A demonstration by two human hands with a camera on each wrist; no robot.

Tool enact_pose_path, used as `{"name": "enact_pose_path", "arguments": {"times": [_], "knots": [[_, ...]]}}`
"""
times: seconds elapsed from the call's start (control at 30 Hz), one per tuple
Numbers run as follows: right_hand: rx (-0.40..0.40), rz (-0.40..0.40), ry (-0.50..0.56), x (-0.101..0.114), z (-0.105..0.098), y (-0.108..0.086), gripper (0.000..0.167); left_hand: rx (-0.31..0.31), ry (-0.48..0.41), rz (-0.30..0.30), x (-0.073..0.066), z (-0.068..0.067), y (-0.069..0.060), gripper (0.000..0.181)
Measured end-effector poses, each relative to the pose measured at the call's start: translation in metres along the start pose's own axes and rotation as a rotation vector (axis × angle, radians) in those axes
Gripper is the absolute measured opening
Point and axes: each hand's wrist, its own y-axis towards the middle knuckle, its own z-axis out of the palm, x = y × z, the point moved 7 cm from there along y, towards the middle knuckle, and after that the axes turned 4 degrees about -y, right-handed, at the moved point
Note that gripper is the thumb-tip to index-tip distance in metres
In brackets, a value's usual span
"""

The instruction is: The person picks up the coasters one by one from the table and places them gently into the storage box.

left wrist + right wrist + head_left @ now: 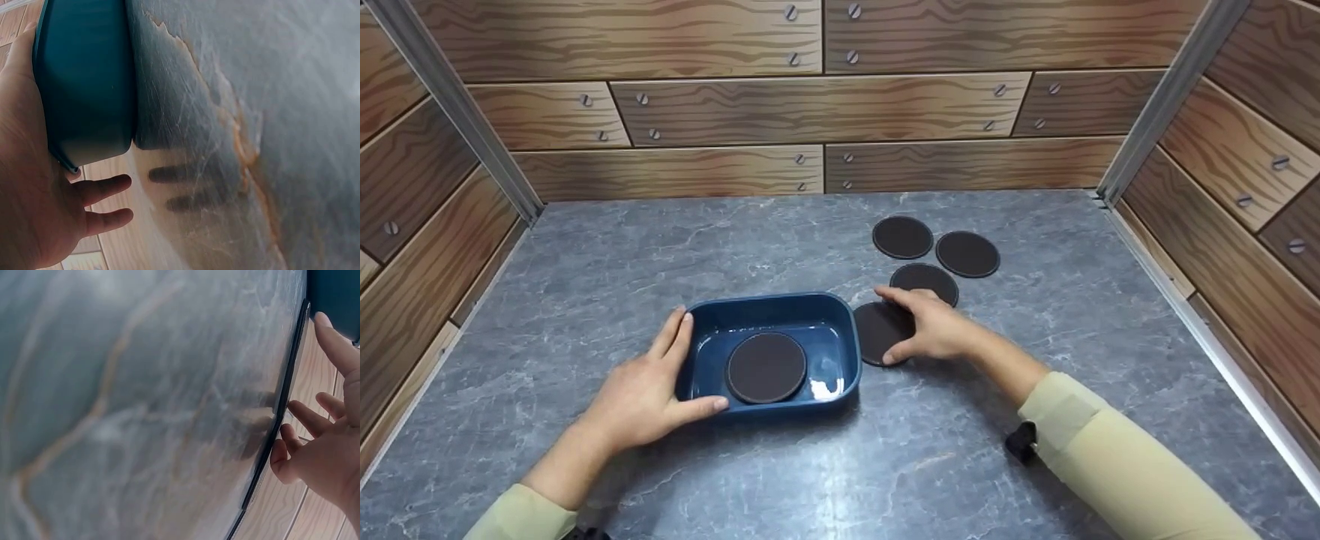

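Spanning 1 of 5 discs (879,332), grip unclear, the half-curled right hand (936,328) faces the spread left hand (639,394) touching 1 dish (829,352).

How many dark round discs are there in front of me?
5: one disc in the blue dish, one at the right hand, one just beyond, two farther back. Any stacked underneath would be hidden.

Inscriptions, labels, brands, numbers and signs: none legible in any view. Surfaces listed, all without readable marking: dish (772,313); inner disc (766,367), lying within the dish; side disc (881,330), just right of the dish; three far discs (903,237), beyond the dish to its right; table (952,472), around the dish; plank-patterned wall (810,112), behind the dish.
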Motion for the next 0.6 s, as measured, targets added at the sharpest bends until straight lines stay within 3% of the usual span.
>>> {"name": "enact_pose_path", "arguments": {"times": [0.6], "knots": [[0.021, -0.015, -0.067, -0.0017, 0.0034, 0.0009, 0.114, 0.004, -0.001, -0.001, 0.0, 0.0002, 0.0001, 0.125]]}}
